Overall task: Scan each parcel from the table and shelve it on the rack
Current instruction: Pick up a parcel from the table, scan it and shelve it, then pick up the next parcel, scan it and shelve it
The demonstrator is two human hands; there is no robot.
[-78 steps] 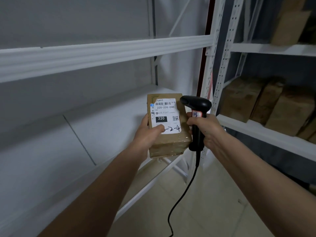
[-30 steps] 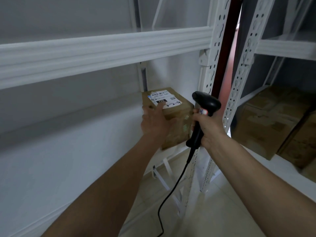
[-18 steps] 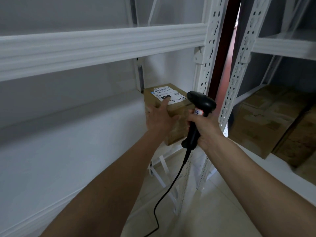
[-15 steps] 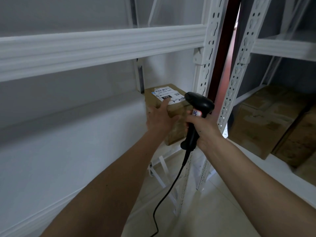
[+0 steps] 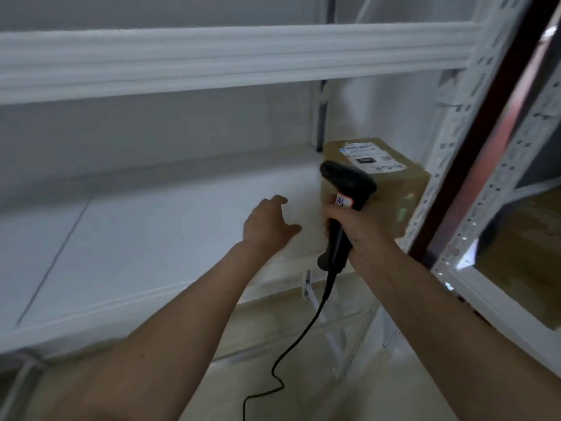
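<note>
Head view: parcel (image 5: 376, 183) sits at shelf (image 5: 151, 238) right end (label up), left hand (image 5: 268, 223) spread and empty, right hand (image 5: 361, 226) gripping scanner (image 5: 344, 208); pull clear without snagging cable (image 5: 303, 329).

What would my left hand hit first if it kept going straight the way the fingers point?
Probably the parcel. The left hand is open over the shelf board, fingers pointing right and toward the back, with bare shelf between them and the box. Depth is unclear.
</note>
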